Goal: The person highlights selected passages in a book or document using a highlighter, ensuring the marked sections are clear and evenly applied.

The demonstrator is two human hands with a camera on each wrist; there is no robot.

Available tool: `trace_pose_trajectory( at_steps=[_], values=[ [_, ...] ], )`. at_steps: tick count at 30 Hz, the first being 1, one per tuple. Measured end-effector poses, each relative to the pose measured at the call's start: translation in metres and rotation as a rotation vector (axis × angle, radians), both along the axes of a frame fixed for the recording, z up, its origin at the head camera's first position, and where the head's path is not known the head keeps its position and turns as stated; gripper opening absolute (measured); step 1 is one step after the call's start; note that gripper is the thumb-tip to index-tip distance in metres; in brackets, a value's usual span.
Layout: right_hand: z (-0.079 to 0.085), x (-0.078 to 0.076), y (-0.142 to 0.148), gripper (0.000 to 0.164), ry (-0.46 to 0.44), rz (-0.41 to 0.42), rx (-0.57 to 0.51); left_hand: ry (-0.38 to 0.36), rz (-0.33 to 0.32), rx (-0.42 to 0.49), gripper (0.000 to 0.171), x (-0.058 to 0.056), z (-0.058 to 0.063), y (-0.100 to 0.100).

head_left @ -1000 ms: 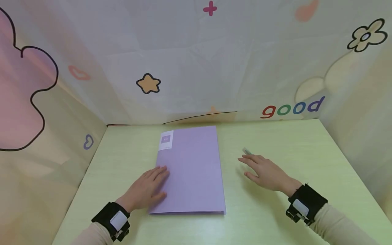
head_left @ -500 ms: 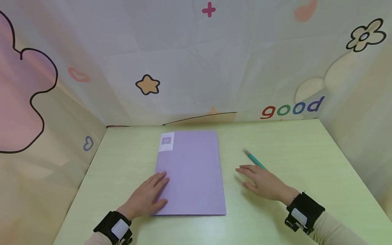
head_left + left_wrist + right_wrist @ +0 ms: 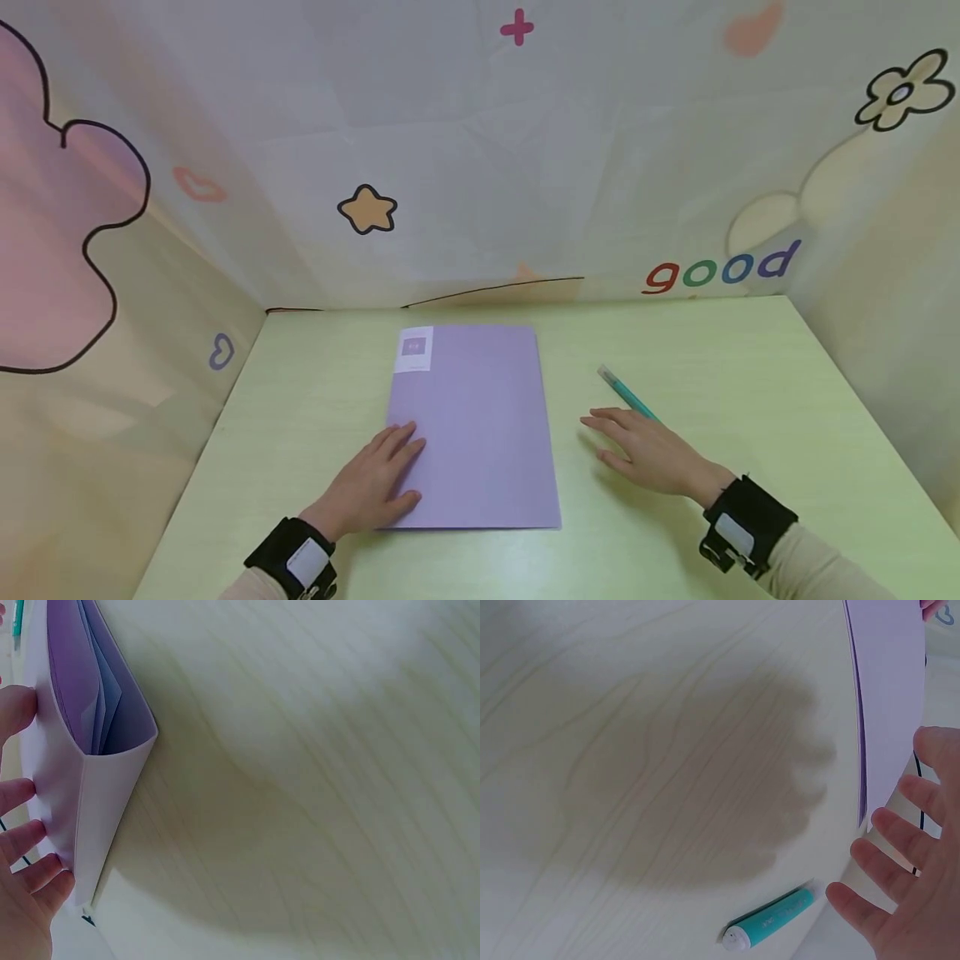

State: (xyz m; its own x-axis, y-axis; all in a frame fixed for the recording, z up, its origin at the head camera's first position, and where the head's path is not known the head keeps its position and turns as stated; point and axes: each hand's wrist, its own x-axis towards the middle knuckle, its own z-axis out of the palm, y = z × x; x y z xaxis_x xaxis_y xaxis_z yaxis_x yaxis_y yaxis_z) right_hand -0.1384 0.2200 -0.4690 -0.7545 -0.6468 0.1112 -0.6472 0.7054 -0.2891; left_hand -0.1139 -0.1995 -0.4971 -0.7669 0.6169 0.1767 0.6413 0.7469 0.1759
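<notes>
A purple file folder (image 3: 480, 417) with a white label in its far left corner lies on the table. My left hand (image 3: 371, 479) rests on its left edge, fingers extended over the cover. In the left wrist view, the folder (image 3: 56, 772) shows its spine and an end gaping, with sheets or inner pockets inside. To the right, my right hand (image 3: 648, 450) hovers over the table with fingers spread, holding nothing. A teal pen (image 3: 628, 394) with a clear cap lies just beyond it, partly hidden by the hand. The pen (image 3: 772, 919) shows its white end in the right wrist view.
The pale green table (image 3: 750, 375) meets a patterned cloth backdrop (image 3: 480, 167) behind the folder, and cloth also hangs on both sides. Each wrist wears a black band (image 3: 750, 521) with a small camera.
The folder's far edge has come nearer and its near edge looks thinner, with my left hand still on it. My right hand has drawn back toward me, uncovering more of the pen.
</notes>
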Motion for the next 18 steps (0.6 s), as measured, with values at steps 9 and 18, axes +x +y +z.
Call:
trace_pose_trajectory(
  at_steps=[9, 18],
  values=[
    [-0.003, 0.002, 0.001, 0.047, 0.016, 0.005, 0.0, -0.026, -0.002, -0.03, 0.065, 0.0, 0.004, 0.014],
    [-0.007, 0.003, 0.007, 0.045, 0.015, 0.001, 0.018, -0.053, -0.001, -0.077, 0.066, 0.001, 0.007, 0.033]
  ],
)
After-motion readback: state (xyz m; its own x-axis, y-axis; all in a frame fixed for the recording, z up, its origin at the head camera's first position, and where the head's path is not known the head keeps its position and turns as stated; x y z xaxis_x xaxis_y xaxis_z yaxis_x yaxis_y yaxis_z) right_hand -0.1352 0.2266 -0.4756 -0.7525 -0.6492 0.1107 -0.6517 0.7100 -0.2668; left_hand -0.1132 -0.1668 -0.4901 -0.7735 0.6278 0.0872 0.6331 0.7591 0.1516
